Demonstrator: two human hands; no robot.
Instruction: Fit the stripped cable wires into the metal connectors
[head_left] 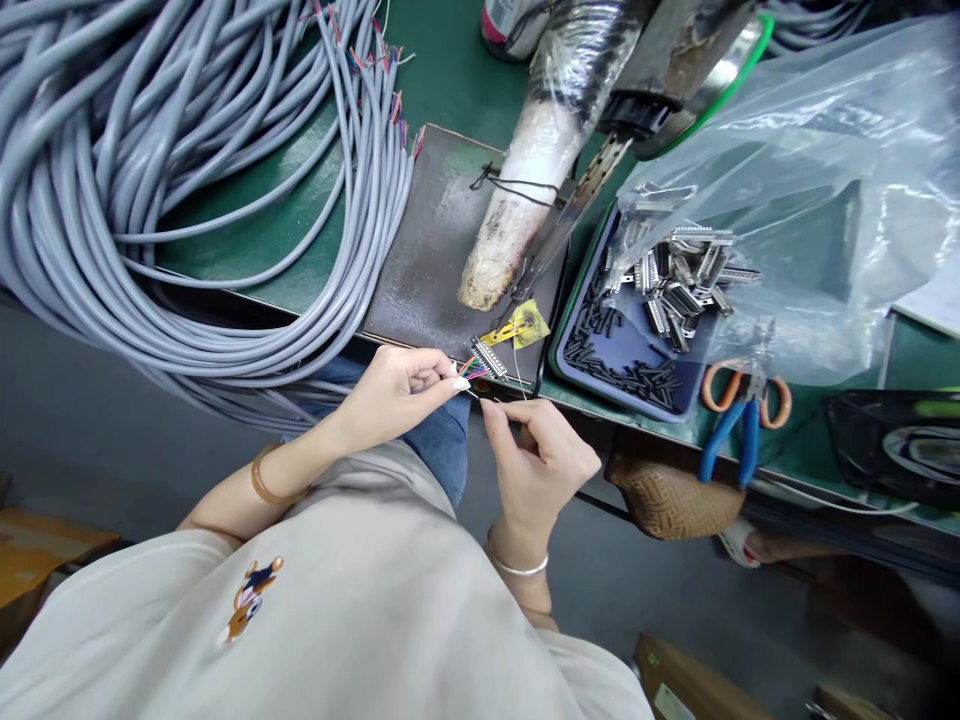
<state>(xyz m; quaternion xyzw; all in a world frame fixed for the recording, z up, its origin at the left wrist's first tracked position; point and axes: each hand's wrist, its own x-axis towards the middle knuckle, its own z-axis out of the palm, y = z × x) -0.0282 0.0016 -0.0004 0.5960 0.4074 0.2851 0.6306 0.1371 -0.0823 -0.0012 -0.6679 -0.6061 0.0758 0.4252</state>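
Observation:
Pinched in my left hand (409,392) are several thin coloured wires (469,370), just beside a metal multi-pin connector (490,357). The wires run to the connector's pin side. It sits at the front edge of a dark board (427,240), against a yellow strip (501,333) that lies partly on a yellow patch (532,325). Close on the right, my right hand (536,450) is closed, thumb and forefinger pressed on a thin wire-like piece; its exact kind is too small to tell. A fine pale strand (517,370) hangs between the patch and my right fingers.
Grey cables (300,200) with stripped ends fill the left. A wrapped white rod (517,190) and a soldering iron (574,215) point down at the board. Right are a blue tray (559,350) with black sleeves (622,370) and connectors (682,285), a plastic bag (817,180) and pliers (742,420).

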